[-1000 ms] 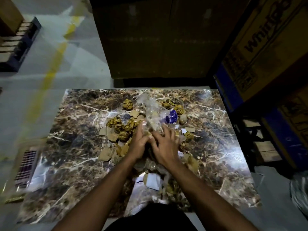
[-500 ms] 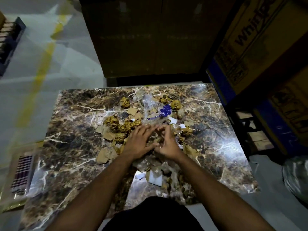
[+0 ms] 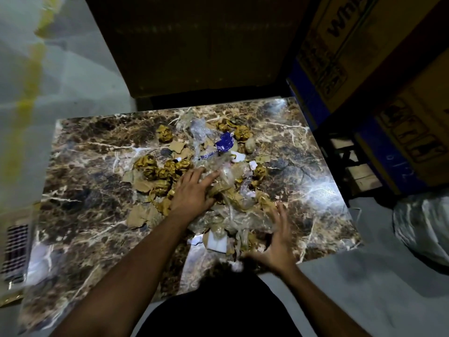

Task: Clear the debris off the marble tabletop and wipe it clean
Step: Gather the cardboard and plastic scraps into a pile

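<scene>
Over the marble counter (image 3: 80,190), our left hand (image 3: 192,193) presses flat, right hand (image 3: 277,246) spread, empty; the scraps (image 3: 228,203), light and crinkly, want scooping from their edges.

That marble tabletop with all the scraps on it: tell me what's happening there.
A person is gathering debris on the marble tabletop. The left hand lies flat on the heap of crumpled paper balls, torn cardboard and clear plastic wrap. The right hand, fingers spread, hovers at the pile's near right edge, holding nothing. Most of the litter still sits mid-table; no wiping has begun.
</scene>
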`<state>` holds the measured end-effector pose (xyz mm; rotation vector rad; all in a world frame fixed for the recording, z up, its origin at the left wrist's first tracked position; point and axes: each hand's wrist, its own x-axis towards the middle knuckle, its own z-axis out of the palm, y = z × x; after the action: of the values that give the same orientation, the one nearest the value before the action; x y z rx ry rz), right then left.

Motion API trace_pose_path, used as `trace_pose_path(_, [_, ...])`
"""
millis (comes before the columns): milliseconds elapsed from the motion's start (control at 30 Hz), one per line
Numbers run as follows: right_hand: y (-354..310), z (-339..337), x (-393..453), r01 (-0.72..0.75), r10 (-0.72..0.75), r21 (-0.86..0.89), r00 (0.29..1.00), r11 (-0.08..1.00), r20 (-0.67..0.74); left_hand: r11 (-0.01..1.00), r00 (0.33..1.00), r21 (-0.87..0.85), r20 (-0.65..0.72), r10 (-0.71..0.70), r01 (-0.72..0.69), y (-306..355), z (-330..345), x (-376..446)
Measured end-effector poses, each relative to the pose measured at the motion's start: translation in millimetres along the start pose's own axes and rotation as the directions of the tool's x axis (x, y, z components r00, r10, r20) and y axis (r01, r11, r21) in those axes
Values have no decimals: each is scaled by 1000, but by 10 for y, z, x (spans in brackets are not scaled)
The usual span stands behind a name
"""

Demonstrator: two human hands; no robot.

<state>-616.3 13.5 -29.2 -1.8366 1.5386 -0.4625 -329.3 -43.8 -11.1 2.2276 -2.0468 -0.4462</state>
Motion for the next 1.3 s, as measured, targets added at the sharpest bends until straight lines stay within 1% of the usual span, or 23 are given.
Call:
trace_pose_path(33, [-18,148,-88,38,-37,-46,999,998,23,1000,1000,-1,4,-5,5,4,2,0])
trace_pose_path(100, [-98,388,-95,99,-100,-129,995,987,2,1000,1000,-9,13,-13,13,13,10,-2])
trace_pose_path(133, [-149,455,-28,78,-79,-154,997,985,-2,1000,1000,-10,20,-17,18,18,7,-7])
trace_pose_path(233, [-263,529,247,-72,80,-233,996,970,25,1000,998,-13,47,-28,28,19,-18,-11])
trace_pose_path(267, [-278,533,309,-89,96,-244,995,966,17,999,998,-15,55,-28,29,24,-30,-9])
trace_pose_path(333, [-214,528,387,-43,38,-185,999,982,-33,999,998,-17,59,-27,28,27,-42,-9])
trace_pose_path(400, [-172,493,435,41,-43,-27,996,999,-77,999,998,-20,50,-30,31,15,-39,-19])
trace_pose_path(533, [-283,460,539,49,-28,241,996,969,-89,999,998,-21,47,-41,42,47,-44,-31])
trace_pose_path(600, [-437,453,614,65,-17,289,986,955,-166,998,998,-34,50,-45,47,51,-19,-32])
trace_pose_path(700, [-832,381,721,83,-21,243,969,967,-246,996,995,-54,70,-68,72,57,-21,-20])
trace_pose_path(767, [-1107,377,833,84,-40,234,981,969,-188,992,992,-70,73,-101,106,113,-89,-49])
trace_pose_path(800, [-1234,397,905,77,-53,209,992,975,-118,981,982,-99,105,-159,169,113,-58,-64])
trace_pose_path(833, [-1340,421,985,73,-69,148,997,986,-35,981,974,-78,155,-164,178,39,85,-75])
trace_pose_path(867, [-1431,439,1062,76,-80,63,995,995,58,972,950,-55,230,-210,228,18,114,-116])
trace_pose_path(933, [-1582,445,1183,104,-90,-49,967,993,237,968,949,-57,219,-226,244,-88,260,-135])
trace_pose_path(967, [-1647,438,1214,119,-95,-60,947,991,307,975,959,-111,233,-161,191,-80,248,-112])
trace_pose_path(1000, [-1699,438,1232,133,-100,-70,929,989,356,988,969,-70,215,-121,139,-41,168,-95])
trace_pose_path(1033, [-1717,454,1244,148,-102,-93,919,985,381,992,979,-71,185,-87,101,-31,154,-56])
trace_pose_path(1067, [-1725,477,1252,160,-96,-139,919,977,383,990,966,-72,235,-105,125,-13,99,-53])
trace_pose_path(1100, [-1710,506,1261,160,-80,-195,928,968,364,996,964,-17,254,-75,82,36,29,-56])
trace_pose_path(1167, [-1646,562,1297,135,-53,-271,956,953,287,998,957,53,285,-50,37,29,18,-69])
trace_pose_path(1233, [-1589,613,1341,115,-51,-283,973,952,225,1000,947,20,320,-6,0,0,-39,-116])
trace_pose_path(1300, [-1588,658,1366,123,-55,-305,974,944,222,967,934,-223,357,-35,121,-98,-105,-166])
